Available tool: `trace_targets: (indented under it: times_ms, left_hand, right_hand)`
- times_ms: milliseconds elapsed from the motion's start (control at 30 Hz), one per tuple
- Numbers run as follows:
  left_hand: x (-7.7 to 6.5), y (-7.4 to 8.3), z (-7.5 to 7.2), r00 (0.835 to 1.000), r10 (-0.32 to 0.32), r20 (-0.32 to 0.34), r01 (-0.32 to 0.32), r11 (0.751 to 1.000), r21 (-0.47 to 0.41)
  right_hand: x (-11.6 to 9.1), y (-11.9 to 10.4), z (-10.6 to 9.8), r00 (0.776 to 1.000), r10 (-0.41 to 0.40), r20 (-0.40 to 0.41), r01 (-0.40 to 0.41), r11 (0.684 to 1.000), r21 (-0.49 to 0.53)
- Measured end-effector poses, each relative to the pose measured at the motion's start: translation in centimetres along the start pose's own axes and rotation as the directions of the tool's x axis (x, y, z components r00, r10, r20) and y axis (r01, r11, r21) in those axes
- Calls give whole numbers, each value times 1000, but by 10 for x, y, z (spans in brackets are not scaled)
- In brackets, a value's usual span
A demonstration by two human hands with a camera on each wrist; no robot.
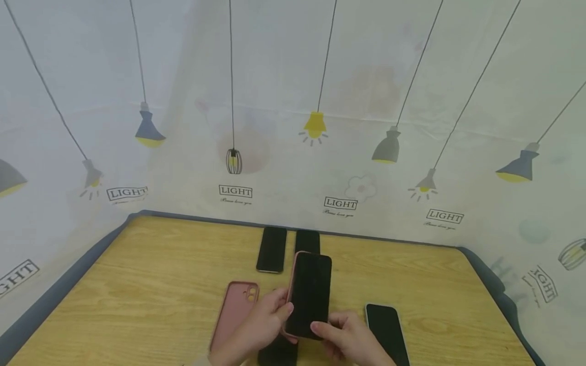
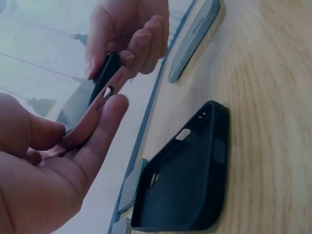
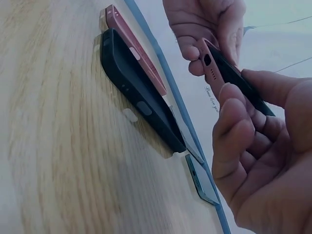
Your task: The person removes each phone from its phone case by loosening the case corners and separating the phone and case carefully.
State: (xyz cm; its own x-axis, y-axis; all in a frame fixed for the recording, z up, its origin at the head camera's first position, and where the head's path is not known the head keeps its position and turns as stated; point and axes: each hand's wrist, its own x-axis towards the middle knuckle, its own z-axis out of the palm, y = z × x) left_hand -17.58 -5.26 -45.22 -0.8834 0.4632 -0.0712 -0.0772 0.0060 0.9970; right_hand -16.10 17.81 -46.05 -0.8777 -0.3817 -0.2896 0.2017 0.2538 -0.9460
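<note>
Above the table, both hands hold a black-screened smartphone (image 1: pixel 311 295) with a pink phone case (image 2: pixel 87 119) around part of it. Pink rim shows along the phone's left side and lower left corner; on the right the black edge stands out beyond the case. My left hand (image 1: pixel 265 317) grips the left side, thumb at the screen's edge and fingers beneath. My right hand (image 1: pixel 348 335) pinches the lower right corner, its thumb on the screen. Below them lies a black phone case (image 2: pixel 185 170), its hollow side up. A second pink case (image 1: pixel 233 310) lies left of it.
Two dark phones lie at the back of the table, one (image 1: pixel 272 249) at the left and another (image 1: pixel 308 241) partly behind the held phone. A light-edged phone (image 1: pixel 386 330) lies to the right. A printed curtain (image 1: pixel 274 101) surrounds the wooden table (image 1: pixel 151 290).
</note>
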Motion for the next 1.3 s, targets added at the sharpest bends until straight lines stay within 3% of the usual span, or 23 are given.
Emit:
trace_targets:
  times_ms: [400, 933, 1133, 1300]
  left_hand:
    - [4, -5, -1, 1000, -25, 17, 26, 1000, -12]
    - [6, -6, 6, 995, -76, -67, 78, 997, 18]
    - [6, -5, 5, 995, -96, -37, 95, 995, -31]
    - [6, -7, 4, 993, -113, -20, 112, 992, -50]
  right_hand:
    - [-1, 2, -5, 999, -49, 5, 49, 996, 72]
    - [-4, 1, -8, 998, -64, -26, 66, 995, 81]
    - [-6, 0, -13, 994, -103, -27, 105, 993, 60]
    - [-7, -2, -15, 996, -77, -53, 81, 994, 70]
